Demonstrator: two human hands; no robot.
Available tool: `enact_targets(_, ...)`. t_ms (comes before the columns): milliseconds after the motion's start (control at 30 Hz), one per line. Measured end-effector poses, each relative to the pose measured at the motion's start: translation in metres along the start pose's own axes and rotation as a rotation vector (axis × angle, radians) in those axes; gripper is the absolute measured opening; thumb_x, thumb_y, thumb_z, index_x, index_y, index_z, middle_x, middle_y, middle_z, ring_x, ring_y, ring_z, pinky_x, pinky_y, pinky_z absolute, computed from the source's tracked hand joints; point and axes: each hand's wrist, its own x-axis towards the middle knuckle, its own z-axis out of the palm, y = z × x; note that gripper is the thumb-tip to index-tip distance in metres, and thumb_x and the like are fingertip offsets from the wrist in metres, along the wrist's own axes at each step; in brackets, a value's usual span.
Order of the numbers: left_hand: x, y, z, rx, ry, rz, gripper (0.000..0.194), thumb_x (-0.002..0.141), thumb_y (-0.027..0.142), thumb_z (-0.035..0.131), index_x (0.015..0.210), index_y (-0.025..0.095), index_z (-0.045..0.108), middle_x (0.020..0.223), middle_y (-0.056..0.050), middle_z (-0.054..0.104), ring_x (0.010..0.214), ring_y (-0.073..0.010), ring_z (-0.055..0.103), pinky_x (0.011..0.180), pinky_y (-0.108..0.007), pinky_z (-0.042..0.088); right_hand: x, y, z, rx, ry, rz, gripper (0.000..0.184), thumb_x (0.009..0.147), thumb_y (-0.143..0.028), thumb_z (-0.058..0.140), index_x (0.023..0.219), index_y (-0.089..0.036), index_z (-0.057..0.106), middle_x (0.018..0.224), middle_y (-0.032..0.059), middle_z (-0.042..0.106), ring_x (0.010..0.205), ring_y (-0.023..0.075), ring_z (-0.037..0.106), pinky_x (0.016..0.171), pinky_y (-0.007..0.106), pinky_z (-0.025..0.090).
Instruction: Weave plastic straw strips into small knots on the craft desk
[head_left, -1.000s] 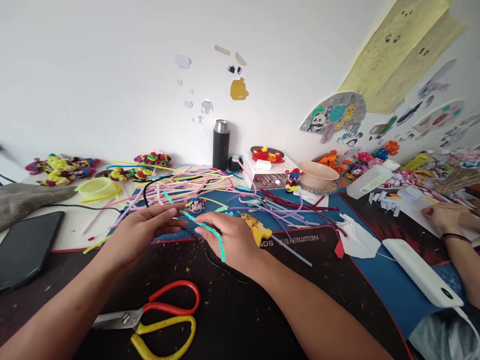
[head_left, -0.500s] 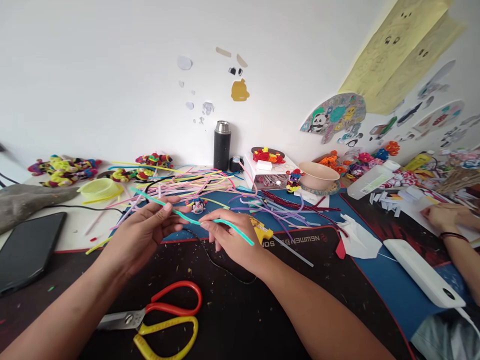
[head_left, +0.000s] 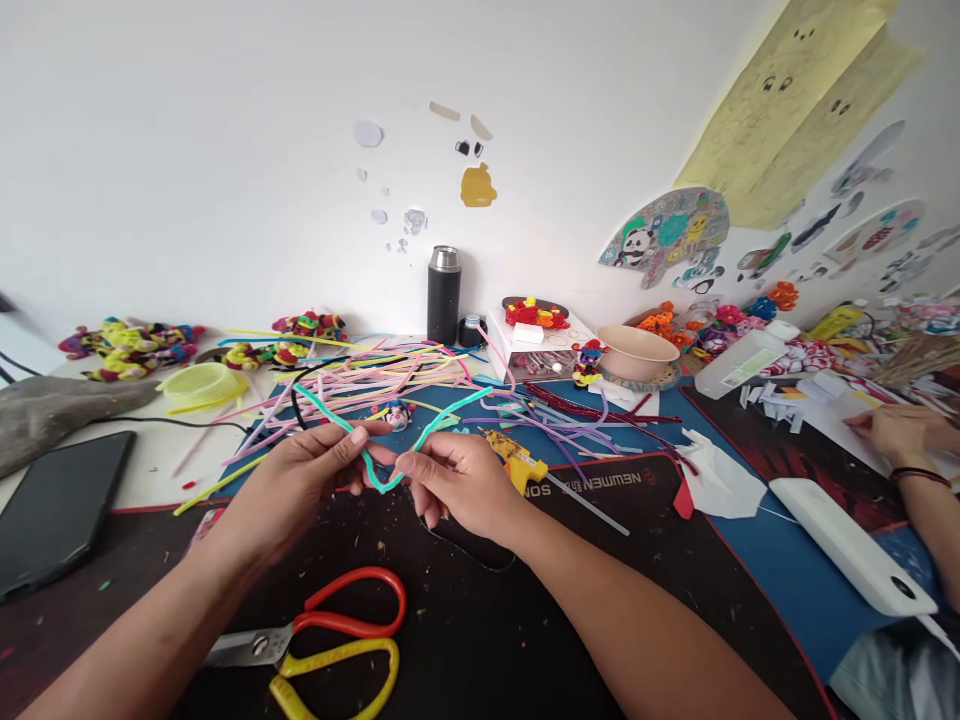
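A turquoise pipe cleaner (head_left: 454, 407), bent into a V with its low point between my hands, is pinched at both sides. My left hand (head_left: 315, 465) grips its left arm between thumb and fingers, and that end sticks out up and to the left. On the other side my right hand (head_left: 457, 475) pinches the right arm, whose end points up and to the right. Scissors (head_left: 341, 640) with one red and one yellow handle lie on the black mat below. Just beyond my right hand is a yellow glue gun (head_left: 517, 460), partly hidden.
Loose pipe cleaners (head_left: 375, 370) spread behind my hands, near a small figure (head_left: 395, 414). A black phone (head_left: 67, 510) lies left. A thermos (head_left: 444, 297) and a bowl (head_left: 637, 352) stand at the back. At right are a white power bank (head_left: 847, 545) and another person's hand (head_left: 892, 435).
The turquoise pipe cleaner was nearly straight, slanting down to the right; now it is folded into a V. Its right end has swung upward as my right hand turned.
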Motion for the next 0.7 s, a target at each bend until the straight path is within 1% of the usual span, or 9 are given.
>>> enact_targets(100, -0.0016, 0.0011, 0.0006, 0.018, -0.06, -0.005, 0.063, 0.058, 0.075, 0.102, 0.083, 0.019, 0.09, 0.064, -0.004, 0.073, 0.061, -0.0177, 0.062, 0.057, -0.027, 0.052, -0.0009, 0.0008, 0.0013, -0.033, -0.068, 0.017, 0.06, 0.096, -0.076, 0.074, 0.075, -0.021, 0.059, 0.058, -0.0044, 0.063, 0.046, 0.0102, 0.058, 0.049, 0.022, 0.044)
enact_targets(200, -0.003, 0.0006, -0.0002, 0.087, -0.118, -0.008, 0.066, 0.061, 0.082, 0.096, 0.082, 0.019, 0.089, 0.065, -0.005, 0.074, 0.062, -0.0188, 0.062, 0.058, -0.028, 0.05, -0.0015, 0.0006, 0.001, -0.121, -0.162, 0.066, 0.059, 0.099, -0.071, 0.075, 0.073, -0.021, 0.059, 0.054, -0.0058, 0.061, 0.047, 0.0097, 0.057, 0.054, 0.022, 0.045)
enact_targets(300, -0.0042, -0.0023, -0.0016, 0.175, -0.196, -0.012, 0.064, 0.069, 0.083, 0.091, 0.073, 0.019, 0.083, 0.064, -0.004, 0.072, 0.06, -0.0171, 0.057, 0.057, -0.027, 0.046, -0.0022, -0.0004, 0.0003, -0.226, -0.24, 0.127, 0.056, 0.101, -0.068, 0.076, 0.075, -0.02, 0.063, 0.054, -0.0056, 0.062, 0.051, 0.01, 0.059, 0.058, 0.022, 0.045)
enact_targets(400, -0.0057, -0.0044, -0.0025, 0.224, -0.29, -0.022, 0.062, 0.079, 0.08, 0.085, 0.068, 0.02, 0.077, 0.064, -0.002, 0.07, 0.06, -0.0164, 0.054, 0.058, -0.027, 0.045, -0.0026, -0.0006, -0.0005, -0.297, -0.272, 0.153, 0.053, 0.102, -0.068, 0.074, 0.08, -0.019, 0.07, 0.054, -0.0057, 0.063, 0.052, 0.0104, 0.059, 0.059, 0.022, 0.044)
enact_targets(467, -0.0065, -0.0041, -0.0026, 0.25, -0.322, -0.014, 0.057, 0.081, 0.075, 0.086, 0.068, 0.021, 0.078, 0.067, -0.002, 0.071, 0.064, -0.0183, 0.057, 0.063, -0.028, 0.048, -0.0027, -0.0002, -0.001, -0.324, -0.284, 0.164, 0.052, 0.101, -0.068, 0.075, 0.085, -0.019, 0.074, 0.053, -0.0062, 0.062, 0.05, 0.0106, 0.058, 0.057, 0.022, 0.042)
enact_targets(533, -0.0073, -0.003, -0.0022, 0.271, -0.331, -0.006, 0.051, 0.081, 0.07, 0.088, 0.07, 0.021, 0.08, 0.07, -0.003, 0.072, 0.068, -0.0202, 0.059, 0.067, -0.03, 0.051, -0.0028, -0.0001, -0.0012, -0.343, -0.294, 0.173, 0.05, 0.101, -0.068, 0.075, 0.089, -0.019, 0.077, 0.051, -0.0069, 0.06, 0.049, 0.0108, 0.057, 0.056, 0.022, 0.041)
enact_targets(633, -0.0081, -0.0023, -0.0017, 0.289, -0.33, -0.014, 0.045, 0.08, 0.065, 0.09, 0.072, 0.022, 0.083, 0.067, -0.002, 0.068, 0.064, -0.019, 0.053, 0.062, -0.029, 0.048, -0.0034, -0.0005, -0.0004, -0.352, -0.301, 0.156, 0.049, 0.102, -0.066, 0.075, 0.089, -0.019, 0.079, 0.05, -0.0074, 0.058, 0.047, 0.0111, 0.056, 0.054, 0.023, 0.04)
enact_targets(700, -0.0079, -0.0032, -0.0017, 0.297, -0.331, -0.026, 0.044, 0.079, 0.065, 0.091, 0.075, 0.022, 0.084, 0.067, -0.002, 0.068, 0.063, -0.0187, 0.052, 0.059, -0.028, 0.044, -0.004, -0.0006, 0.0004, -0.353, -0.3, 0.141, 0.047, 0.102, -0.065, 0.075, 0.088, -0.02, 0.079, 0.05, -0.0075, 0.058, 0.047, 0.0114, 0.056, 0.054, 0.024, 0.04)
